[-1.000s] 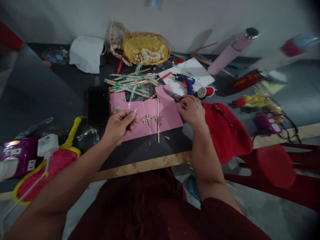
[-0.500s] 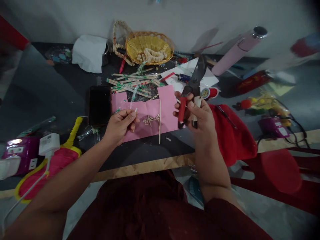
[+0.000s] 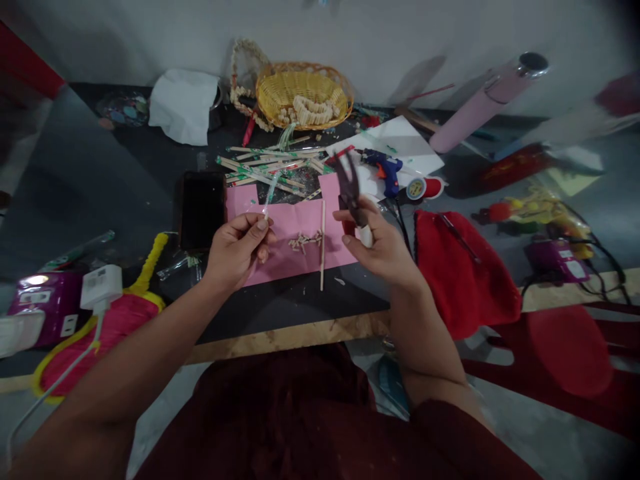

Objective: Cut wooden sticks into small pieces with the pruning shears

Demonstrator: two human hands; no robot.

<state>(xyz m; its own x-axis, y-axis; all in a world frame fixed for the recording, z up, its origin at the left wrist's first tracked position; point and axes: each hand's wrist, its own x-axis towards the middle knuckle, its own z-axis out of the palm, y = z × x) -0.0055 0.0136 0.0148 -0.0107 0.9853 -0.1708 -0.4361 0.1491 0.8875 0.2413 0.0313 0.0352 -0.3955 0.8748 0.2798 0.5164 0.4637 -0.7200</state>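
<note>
My left hand (image 3: pixel 237 248) is closed, thumb and forefinger pinching a short pale piece of stick (image 3: pixel 267 217) whose tip just shows. My right hand (image 3: pixel 383 245) is wrapped round the pale handle of dark pruning shears (image 3: pixel 349 187), blurred by motion, with the blades pointing up and apart. Between the hands, a small heap of cut stick pieces (image 3: pixel 301 243) lies on pink paper (image 3: pixel 273 263). One long thin wooden stick (image 3: pixel 323 263) lies beside the heap, its near end past the paper's edge.
Behind the paper are wrapped chopsticks (image 3: pixel 270 167) and a yellow woven basket (image 3: pixel 275 83) holding beadwork. A phone (image 3: pixel 203 210) lies to the left. To the right are a blue glue gun (image 3: pixel 390 172), a red thread spool (image 3: pixel 433 187), a red cloth (image 3: pixel 450 280) and a pink flask (image 3: pixel 480 107).
The shears have swung down and left, and their blades now point up-left over the paper. My right hand has moved left, toward my left hand, which keeps its pinch.
</note>
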